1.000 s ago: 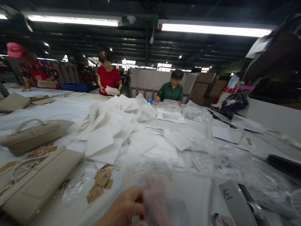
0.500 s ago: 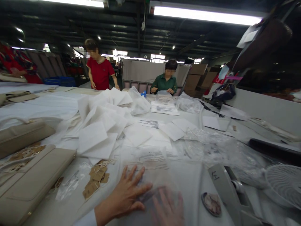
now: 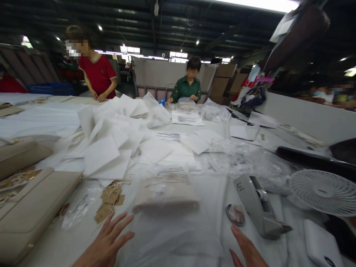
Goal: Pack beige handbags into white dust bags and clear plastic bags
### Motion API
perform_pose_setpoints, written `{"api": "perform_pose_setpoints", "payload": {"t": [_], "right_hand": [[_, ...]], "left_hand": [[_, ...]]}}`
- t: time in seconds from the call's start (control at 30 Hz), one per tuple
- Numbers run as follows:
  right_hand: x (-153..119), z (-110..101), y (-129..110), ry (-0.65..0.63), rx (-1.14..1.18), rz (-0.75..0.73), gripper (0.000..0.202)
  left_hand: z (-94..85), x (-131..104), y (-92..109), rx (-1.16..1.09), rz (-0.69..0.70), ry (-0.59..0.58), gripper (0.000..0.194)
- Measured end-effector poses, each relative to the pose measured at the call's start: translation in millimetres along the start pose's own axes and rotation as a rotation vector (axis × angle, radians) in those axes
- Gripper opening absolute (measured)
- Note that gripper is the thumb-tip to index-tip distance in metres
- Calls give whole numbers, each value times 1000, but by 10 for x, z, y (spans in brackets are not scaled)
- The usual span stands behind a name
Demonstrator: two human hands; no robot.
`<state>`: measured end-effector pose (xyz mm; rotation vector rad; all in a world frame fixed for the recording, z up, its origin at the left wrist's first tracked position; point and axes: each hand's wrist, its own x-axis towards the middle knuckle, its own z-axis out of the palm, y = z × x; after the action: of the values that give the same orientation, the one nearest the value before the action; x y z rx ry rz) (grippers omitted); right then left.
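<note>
At six o'clock on the white table (image 3: 63, 244), the person's left hand (image 3: 107, 243) lies palm down with its fingers spread wide, holding nothing, its fingertips just at the near edge of a clear plastic bag (image 3: 169, 226). The right hand (image 3: 246, 250) enters at about five o'clock, only partly in view, flat and empty, with fingers extended beside the bag's right edge. Between the two hands, toward twelve o'clock from them, a beige purse (image 3: 166, 194) lies flat inside the clear plastic bag, which bears black printed lines at its far end; neither hand touches the purse.

At nine o'clock from the left hand rests a larger beige handbag (image 3: 33, 211), and between it and the bagged purse lies a small heap of brown paper tags (image 3: 109, 202). At three o'clock from the purse stands a grey tape dispenser (image 3: 257, 207), with a small round dish (image 3: 236, 214) just beside its near left end and a white desk fan (image 3: 324, 193) farther right. Toward eleven o'clock spreads a pile of white cloth sheets (image 3: 111, 137). At the far side of the table, a person in a red shirt (image 3: 96, 74) and a person in a green shirt (image 3: 185, 89) work at their own places.
</note>
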<state>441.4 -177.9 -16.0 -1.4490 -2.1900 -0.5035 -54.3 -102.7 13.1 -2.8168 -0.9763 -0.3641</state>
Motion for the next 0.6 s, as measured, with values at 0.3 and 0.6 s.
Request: {"api": "perform_pose_setpoints", "payload": {"t": [0.3, 0.6], "right_hand": [[735, 254, 202, -153, -44, -208, 64], [1147, 328, -111, -119, 704, -270, 20]], "left_hand": [[76, 257, -141, -21, 131, -104, 102], [457, 65, -201, -816, -173, 133, 28]]}}
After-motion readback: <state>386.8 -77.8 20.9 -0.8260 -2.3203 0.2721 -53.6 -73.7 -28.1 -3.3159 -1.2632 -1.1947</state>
